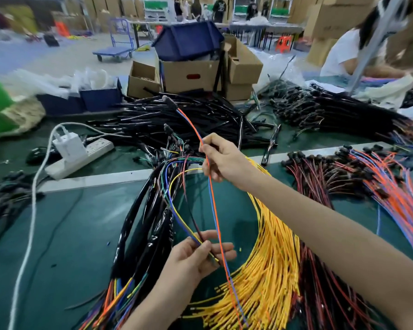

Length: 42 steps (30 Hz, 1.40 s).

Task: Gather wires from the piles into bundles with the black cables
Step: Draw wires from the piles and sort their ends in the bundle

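Note:
My right hand (221,160) is raised over the green table and pinches an orange-and-blue wire pair (212,201) that runs from a connector near the black pile down past my left hand. My left hand (198,256) sits lower and pinches a few thin wires, yellow, blue and dark red (184,222), that loop up into the finished bundles. Those bundles of black cables with coloured wires (148,225) lie to the left. A pile of yellow wires (270,265) curves under my right forearm. Red-and-black wires (320,294) lie further right.
A heap of black cables (188,117) fills the table's far middle. Orange-and-blue wires with black connectors (372,177) lie at right. A white power strip with charger (79,151) and its cord sit at left. Cardboard boxes (193,75) stand behind; a person (351,51) works at far right.

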Tool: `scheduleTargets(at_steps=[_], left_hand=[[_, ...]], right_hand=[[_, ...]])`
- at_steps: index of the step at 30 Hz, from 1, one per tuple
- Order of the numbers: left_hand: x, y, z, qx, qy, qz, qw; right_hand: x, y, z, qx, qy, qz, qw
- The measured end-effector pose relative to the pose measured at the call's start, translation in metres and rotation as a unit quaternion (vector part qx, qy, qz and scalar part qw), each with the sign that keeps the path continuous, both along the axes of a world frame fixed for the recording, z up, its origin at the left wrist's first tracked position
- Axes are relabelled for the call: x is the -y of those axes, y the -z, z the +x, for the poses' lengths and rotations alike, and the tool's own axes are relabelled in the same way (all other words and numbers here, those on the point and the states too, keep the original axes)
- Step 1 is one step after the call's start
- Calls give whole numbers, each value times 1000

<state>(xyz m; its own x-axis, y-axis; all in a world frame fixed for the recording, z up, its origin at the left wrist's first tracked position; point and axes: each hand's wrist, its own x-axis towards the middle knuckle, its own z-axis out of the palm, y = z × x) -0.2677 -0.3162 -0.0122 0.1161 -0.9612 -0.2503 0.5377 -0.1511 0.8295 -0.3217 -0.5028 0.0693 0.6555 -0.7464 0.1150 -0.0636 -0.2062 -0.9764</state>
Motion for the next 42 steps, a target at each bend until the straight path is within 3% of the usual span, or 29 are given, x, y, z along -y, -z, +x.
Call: scheduleTargets(at_steps=[3, 8, 16, 18, 19, 20, 21, 23, 24, 26, 28, 29, 30, 32, 36, 39, 42], left_hand=[[-2, 0, 2, -26, 45, 21, 998], [-7, -5, 5, -147, 118, 58, 980], [-25, -19, 18, -193, 238, 35, 951], [-32, -26, 27, -193, 270, 23, 943], [-34, -32, 31, -186, 284, 25, 940], [-36, -40, 36, -166, 295, 33, 940], [-38, -48, 41, -129, 304, 48, 943], [-37, -64, 50, 1, 324, 86, 942], [-36, -71, 54, 79, 337, 99, 933], [-33, -83, 66, 239, 373, 97, 891], [-29, -89, 85, 359, 398, 81, 840], [-29, -91, 95, 389, 396, 76, 828], [-29, -92, 106, 403, 379, 75, 830], [-31, -90, 122, 399, 295, 74, 865], [-28, -68, 125, 393, -1, 50, 918], [-27, -51, 109, 288, -176, 30, 941], [-26, -43, 93, 133, -242, 9, 961]], right_hand=[[11, 3, 2, -7, 41, -19, 999], [28, 14, 5, -3, 99, -28, 995], [37, 28, 2, 36, 124, 67, 989], [34, 22, 0, -33, 134, 54, 989], [30, 17, -1, -102, 160, -12, 982], [21, 11, -3, -158, 198, -103, 962], [7, 5, -3, -151, 215, -190, 946], [-42, -8, -2, -59, 71, -307, 947], [-71, -9, 1, -46, -53, -329, 942], [-116, 0, 5, -137, -218, -357, 898], [-129, 12, 3, -187, -224, -400, 869], [-127, 17, 1, -177, -206, -384, 883], [-124, 22, -2, -156, -191, -339, 908], [-127, 29, -5, -114, -160, -262, 945], [-141, 49, 7, -32, -35, -128, 991], [-143, 54, 10, -8, 31, -70, 997], [-146, 54, 9, 12, 48, -51, 997]])
